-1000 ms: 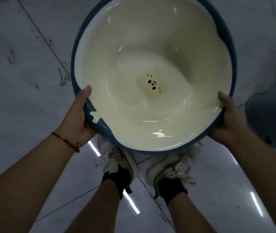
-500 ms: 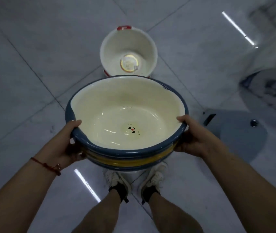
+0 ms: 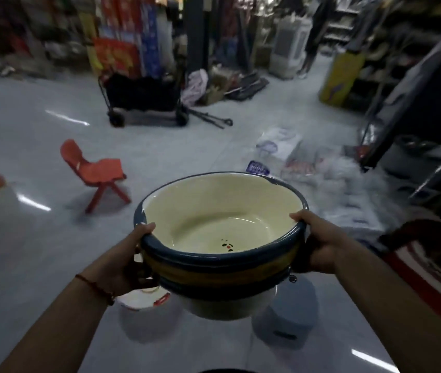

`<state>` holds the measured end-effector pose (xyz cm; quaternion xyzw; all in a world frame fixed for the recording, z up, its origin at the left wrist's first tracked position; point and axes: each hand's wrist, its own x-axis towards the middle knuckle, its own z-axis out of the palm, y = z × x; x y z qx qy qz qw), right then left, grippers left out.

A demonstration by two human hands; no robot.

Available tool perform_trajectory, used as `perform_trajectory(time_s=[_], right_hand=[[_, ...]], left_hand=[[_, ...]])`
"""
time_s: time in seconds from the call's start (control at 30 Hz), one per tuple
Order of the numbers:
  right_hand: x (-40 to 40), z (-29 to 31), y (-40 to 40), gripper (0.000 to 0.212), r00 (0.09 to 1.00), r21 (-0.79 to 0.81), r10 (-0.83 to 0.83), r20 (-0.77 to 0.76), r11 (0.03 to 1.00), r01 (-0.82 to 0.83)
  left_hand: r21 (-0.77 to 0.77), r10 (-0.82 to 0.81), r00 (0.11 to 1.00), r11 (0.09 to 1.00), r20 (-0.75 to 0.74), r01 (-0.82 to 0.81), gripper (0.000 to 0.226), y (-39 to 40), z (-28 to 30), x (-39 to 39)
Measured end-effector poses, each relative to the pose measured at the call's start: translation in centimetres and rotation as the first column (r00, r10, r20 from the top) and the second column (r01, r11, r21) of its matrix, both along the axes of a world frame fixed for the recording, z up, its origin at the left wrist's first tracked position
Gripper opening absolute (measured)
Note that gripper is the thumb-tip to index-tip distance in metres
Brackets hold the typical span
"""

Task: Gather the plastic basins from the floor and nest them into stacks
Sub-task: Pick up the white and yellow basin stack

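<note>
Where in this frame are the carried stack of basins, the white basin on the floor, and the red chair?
stack of basins (image 3: pixel 222 261): head view, front of the blue rim.
white basin (image 3: pixel 141 301): head view, visible rim below the left wrist, mostly hidden.
red chair (image 3: pixel 101 166): head view, on the seat.

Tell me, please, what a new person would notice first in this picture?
First is the stack of basins, cream inside with a dark blue rim, held up at centre by the left hand and the right hand gripping opposite sides. Next is the small red chair standing on the pale floor to the left. Behind is a blurred, cluttered shop, with a black cart at centre back.
</note>
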<state>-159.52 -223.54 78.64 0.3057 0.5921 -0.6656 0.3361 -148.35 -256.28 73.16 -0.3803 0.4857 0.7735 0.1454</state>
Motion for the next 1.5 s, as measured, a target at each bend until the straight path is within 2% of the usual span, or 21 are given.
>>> perform_trajectory(time_s=[0.1,0.17,0.23,0.3,0.47,0.57,0.67,0.73,0.8,0.9,1.03,1.13,1.2,1.4,1.5], right_hand=[[2.9,3.5,1.2,0.048,0.988,-0.002,-0.130,-0.082,0.991,0.131],[5.5,5.6,1.9,0.043,0.967,0.008,-0.201,-0.157,0.979,0.204],[8.4,7.2,2.3,0.037,0.925,0.008,-0.297,-0.238,0.951,0.308],[11.7,8.9,2.7,0.040,0.863,0.011,-0.404,-0.304,0.904,0.427],[21.8,11.7,4.2,0.038,0.668,0.024,-0.635,-0.387,0.717,0.696],[28.8,12.3,4.4,0.044,0.583,0.033,-0.739,-0.336,0.610,0.792],[35.6,12.6,4.5,0.038,0.492,0.015,-0.805,-0.331,0.517,0.856],[39.8,12.9,4.1,0.029,0.435,-0.003,-0.844,-0.314,0.459,0.888],[44.1,12.9,3.8,0.029,0.375,-0.020,-0.876,-0.303,0.399,0.917],[50.1,12.4,3.4,0.022,0.276,-0.019,-0.919,-0.280,0.293,0.956],[58.2,11.5,3.8,0.031,0.114,-0.041,-0.962,-0.247,0.128,0.991],[64.5,11.4,4.1,0.041,-0.015,-0.051,-0.968,-0.251,-0.003,0.999],[68.2,11.4,3.8,0.041,-0.082,-0.056,-0.964,-0.255,-0.070,0.996],[76.5,10.8,2.0,0.049,-0.339,-0.067,-0.911,-0.234,-0.333,0.941],[78.5,10.7,0.5,0.038,-0.486,-0.087,-0.846,-0.221,-0.479,0.873]], left_hand=[[-0.030,-0.159,0.981,0.987,-0.108,0.156,0.075,-0.3,3.0,-3.1],[-0.043,-0.265,0.949,0.964,-0.169,0.261,0.069,0.5,4.9,-4.6],[-0.038,-0.337,0.913,0.940,-0.229,0.338,0.060,1.8,7.0,-6.0],[-0.024,-0.430,0.863,0.898,-0.266,0.440,0.060,3.6,9.0,-6.8],[-0.041,-0.674,0.684,0.720,-0.281,0.693,0.054,9.0,12.0,-6.5],[-0.042,-0.774,0.572,0.603,-0.270,0.797,0.047,12.4,12.4,-4.2],[-0.094,-0.871,0.417,0.452,-0.258,0.887,0.039,15.6,12.1,-1.0],[-0.116,-0.909,0.332,0.369,-0.251,0.922,0.041,17.8,12.7,1.3],[-0.125,-0.941,0.239,0.274,-0.240,0.954,0.040,19.9,13.2,3.8],[-0.167,-0.955,0.148,0.195,-0.258,0.966,0.045,23.3,13.0,7.3],[-0.211,-0.974,0.030,0.079,-0.223,0.974,0.045,28.0,12.7,14.2],[-0.192,-0.974,-0.073,-0.032,-0.213,0.981,0.079,31.1,12.6,19.8],[-0.169,-0.973,-0.101,-0.066,-0.206,0.983,0.088,32.9,12.4,23.3],[-0.117,-0.947,-0.257,-0.238,-0.192,0.964,0.074,37.1,12.1,32.4],[-0.130,-0.922,-0.347,-0.328,-0.174,0.936,0.071,38.7,11.9,35.6]])
